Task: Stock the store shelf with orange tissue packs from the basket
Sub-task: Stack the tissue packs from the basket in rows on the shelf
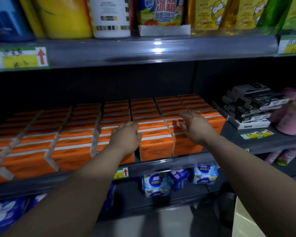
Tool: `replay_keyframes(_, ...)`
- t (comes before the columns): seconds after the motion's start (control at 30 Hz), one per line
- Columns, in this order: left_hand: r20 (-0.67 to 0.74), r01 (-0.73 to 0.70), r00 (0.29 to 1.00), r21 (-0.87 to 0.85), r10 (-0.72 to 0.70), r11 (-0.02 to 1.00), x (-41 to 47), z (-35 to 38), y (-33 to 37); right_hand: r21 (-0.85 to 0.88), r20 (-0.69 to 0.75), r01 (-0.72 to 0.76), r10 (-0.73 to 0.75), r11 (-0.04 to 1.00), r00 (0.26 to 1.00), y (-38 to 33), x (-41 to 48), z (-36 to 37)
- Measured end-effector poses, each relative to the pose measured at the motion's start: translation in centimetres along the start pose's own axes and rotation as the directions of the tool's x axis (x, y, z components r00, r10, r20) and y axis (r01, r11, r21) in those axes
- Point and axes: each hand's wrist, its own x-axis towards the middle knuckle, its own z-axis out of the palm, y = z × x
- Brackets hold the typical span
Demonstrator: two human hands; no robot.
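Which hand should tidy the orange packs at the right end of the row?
Probably the right hand: its open fingers are spread over the last columns of orange plastic-wrapped tissue packs. The left hand is over packs nearer the middle.

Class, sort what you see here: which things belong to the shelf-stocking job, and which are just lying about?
Job: orange tissue packs, middle shelf, left hand, right hand.
Lying about: black boxes, pink bottle, blue-and-white packs below, yellow bottles above.
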Motion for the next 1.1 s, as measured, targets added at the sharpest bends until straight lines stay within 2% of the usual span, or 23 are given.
replay_keyframes(0.1,-0.061,0.015,0.998,-0.009,-0.016,1.0,-3.3,-1.3,-0.7,-0.031,-0.019,0.042,-0.043,0.999,0.999,-1.8,-1.8,-0.8)
replay_keyframes(0.4,0.0,0.133,0.991,-0.05,-0.133,0.99,-14.2,-6.4,-3.8,-0.063,-0.015,0.075,-0.077,0.995,0.997,-9.1,-9.3,-3.9)
replay_keyframes(0.67,-0.078,0.203,0.975,-0.082,-0.209,0.976,-21.1,-11.9,-6.5,-0.019,0.009,0.051,-0.051,0.998,0.999,-14.3,-15.3,-6.4)
replay_keyframes(1.1,-0.163,0.181,0.968,-0.084,-0.193,0.98,-27.9,-17.5,-6.3,0.056,0.011,0.057,-0.057,0.997,0.998,-18.6,-22.6,-8.6)
